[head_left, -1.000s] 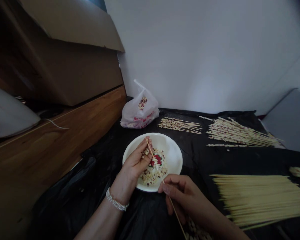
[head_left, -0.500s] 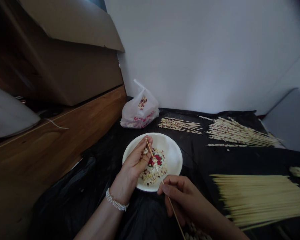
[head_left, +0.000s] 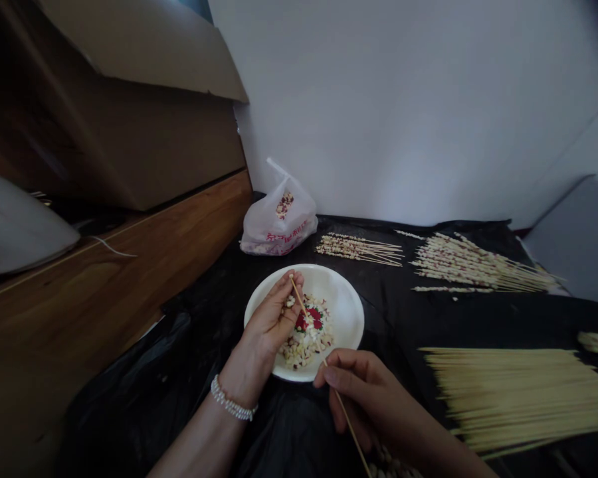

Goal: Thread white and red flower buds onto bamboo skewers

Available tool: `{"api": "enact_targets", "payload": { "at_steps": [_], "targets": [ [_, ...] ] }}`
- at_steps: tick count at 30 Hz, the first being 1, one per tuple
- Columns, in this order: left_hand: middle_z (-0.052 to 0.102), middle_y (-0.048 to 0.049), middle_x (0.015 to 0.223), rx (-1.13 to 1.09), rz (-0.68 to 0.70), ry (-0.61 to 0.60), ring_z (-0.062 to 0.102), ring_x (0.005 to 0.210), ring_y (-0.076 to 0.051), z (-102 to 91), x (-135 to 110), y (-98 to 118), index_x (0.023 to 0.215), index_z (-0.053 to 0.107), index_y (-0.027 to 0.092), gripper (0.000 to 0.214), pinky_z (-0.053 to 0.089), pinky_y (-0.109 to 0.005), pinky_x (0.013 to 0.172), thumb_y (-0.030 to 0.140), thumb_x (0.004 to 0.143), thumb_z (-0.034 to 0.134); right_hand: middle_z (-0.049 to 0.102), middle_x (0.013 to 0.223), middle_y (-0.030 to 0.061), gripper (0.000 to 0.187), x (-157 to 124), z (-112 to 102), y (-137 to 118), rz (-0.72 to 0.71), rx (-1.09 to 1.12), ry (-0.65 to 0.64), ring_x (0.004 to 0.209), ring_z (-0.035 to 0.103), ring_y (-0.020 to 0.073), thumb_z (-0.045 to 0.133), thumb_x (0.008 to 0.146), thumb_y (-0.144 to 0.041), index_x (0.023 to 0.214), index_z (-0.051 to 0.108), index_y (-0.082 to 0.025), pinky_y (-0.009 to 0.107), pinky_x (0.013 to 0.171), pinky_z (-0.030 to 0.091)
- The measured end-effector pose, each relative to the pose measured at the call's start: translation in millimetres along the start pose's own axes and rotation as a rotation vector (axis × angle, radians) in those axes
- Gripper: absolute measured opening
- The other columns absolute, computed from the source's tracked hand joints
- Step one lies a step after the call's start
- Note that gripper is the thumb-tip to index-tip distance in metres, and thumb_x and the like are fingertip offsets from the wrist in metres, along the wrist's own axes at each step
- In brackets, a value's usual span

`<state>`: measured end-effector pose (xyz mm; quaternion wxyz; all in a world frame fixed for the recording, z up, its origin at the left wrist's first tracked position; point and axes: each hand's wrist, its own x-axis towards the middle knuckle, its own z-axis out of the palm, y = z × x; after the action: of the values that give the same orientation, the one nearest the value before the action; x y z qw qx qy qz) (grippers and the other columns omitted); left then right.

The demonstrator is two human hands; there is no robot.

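Bowl (head_left: 346,309) sits under your left hand (head_left: 272,322), likely so dropped bits stay handy; bare sticks (head_left: 518,392) lie at its 4 o'clock, on your right's side. Left's half-curled round a few pale pieces (head_left: 290,301) — stick (head_left: 353,433) tip by its fingers. Right hand (head_left: 351,385) pinches apparently the same stick lower down, slanting 11-to-5 o'clock — mid-length unclear.

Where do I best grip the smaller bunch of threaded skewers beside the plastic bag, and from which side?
Pinch the smaller bunch across its bare stick ends, probably from above and the near side. The threaded pieces cover the left part, toward the plastic bag, leaving the right ends exposed; the larger pile lies close beyond them, limiting room there.
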<state>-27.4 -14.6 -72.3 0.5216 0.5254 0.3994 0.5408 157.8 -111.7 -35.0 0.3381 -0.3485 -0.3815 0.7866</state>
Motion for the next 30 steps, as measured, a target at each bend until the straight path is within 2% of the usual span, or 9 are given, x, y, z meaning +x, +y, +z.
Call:
{"api": "enact_targets", "payload": {
  "at_steps": [8, 12, 16, 24, 30],
  "targets": [
    [0.05, -0.0046, 0.155, -0.21, -0.12, 0.085, 0.042, 0.145, -0.027, 5.0, 12, -5, 0.132, 0.062, 0.027, 0.048, 0.033, -0.045, 0.122, 0.02, 0.084, 0.065, 0.064, 0.046, -0.004, 0.036, 0, 2, 0, 0.006, 0.061, 0.02, 0.025, 0.037, 0.0023, 0.076, 0.082, -0.051, 0.083, 0.068, -0.016, 0.014, 0.027, 0.018],
    [0.055, -0.0046, 0.151, -0.226, -0.138, 0.086, 0.041, 0.145, -0.028, 7.0, 6, 10, 0.128, 0.065, 0.025, 0.044, 0.035, -0.045, 0.121, 0.019, 0.085, 0.067, 0.064, 0.045, -0.0042, 0.036, -1, 4, 0, 0.013, 0.082, 0.041, 0.025, 0.037, 0.0022, 0.077, 0.081, -0.051, 0.083, 0.068, -0.016, 0.013, 0.027, 0.019],
    [0.061, -0.0063, 0.145, -0.305, -0.258, 0.142, 0.042, 0.145, -0.026, 9.6, 3, 26, 0.124, 0.067, 0.023, 0.037, 0.038, -0.042, 0.118, 0.022, 0.087, 0.066, 0.063, 0.045, -0.0044, 0.034, -1, 4, 1, 0.0, 0.089, 0.034, 0.025, 0.038, 0.0021, 0.076, 0.082, -0.049, 0.083, 0.068, -0.016, 0.013, 0.027, 0.019],
    [0.061, -0.0081, 0.145, -0.274, -0.251, 0.234, 0.05, 0.139, -0.025, 20.6, 10, 22, 0.125, 0.064, 0.023, 0.034, 0.037, -0.041, 0.119, 0.028, 0.092, 0.06, 0.063, 0.046, -0.0054, 0.034, -2, 6, 0, -0.003, 0.069, 0.045, 0.025, 0.036, 0.0017, 0.074, 0.084, -0.05, 0.084, 0.066, -0.016, 0.014, 0.028, 0.018],
    [0.06, -0.009, 0.145, -0.23, -0.236, 0.182, 0.05, 0.139, -0.026, 19.4, 11, 16, 0.127, 0.064, 0.022, 0.038, 0.041, -0.04, 0.117, 0.032, 0.09, 0.064, 0.062, 0.047, -0.0059, 0.039, 0, 6, 0, -0.004, -0.032, 0.059, 0.026, 0.036, 0.0031, 0.071, 0.082, -0.056, 0.084, 0.063, -0.018, 0.016, 0.028, 0.02]
  ]
}}
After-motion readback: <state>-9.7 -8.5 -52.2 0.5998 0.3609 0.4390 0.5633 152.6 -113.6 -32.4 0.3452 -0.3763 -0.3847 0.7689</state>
